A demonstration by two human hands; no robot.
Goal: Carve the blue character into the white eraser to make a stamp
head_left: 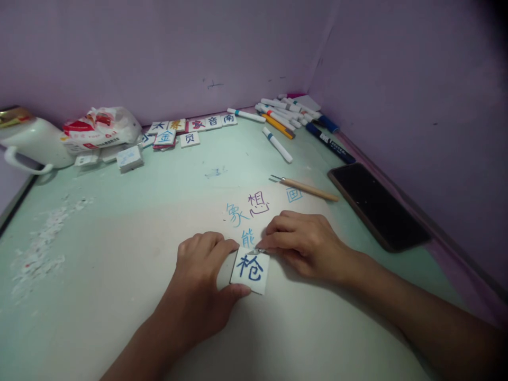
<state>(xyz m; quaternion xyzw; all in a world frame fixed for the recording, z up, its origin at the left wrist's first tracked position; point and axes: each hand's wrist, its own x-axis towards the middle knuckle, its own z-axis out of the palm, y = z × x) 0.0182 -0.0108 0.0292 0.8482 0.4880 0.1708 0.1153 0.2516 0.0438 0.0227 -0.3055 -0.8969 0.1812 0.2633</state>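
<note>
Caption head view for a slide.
Left hand grips a marked tile; right hand holds a blade over its far edge.

Both arms bare as far as we can see. Left hand (pixel 200 272), the one toward the left edge of the surface (pixel 119 254): we note rounded knuckles, slim fingers, thumb (pixel 234 293) wide at base, narrowing to a blunt tip. Left forearm (pixel 143 344) bare, smooth outline, widens below the wrist, cropped by view. Right hand (pixel 309 243), toward the surface's right edge: soft knuckles, smooth back, slender wrist. Right forearm (pixel 416 315) bare too, more length showing, thickens gradually, far end cropped. Nails too small and blurred for us to detail; any clothing sits out of view
</note>
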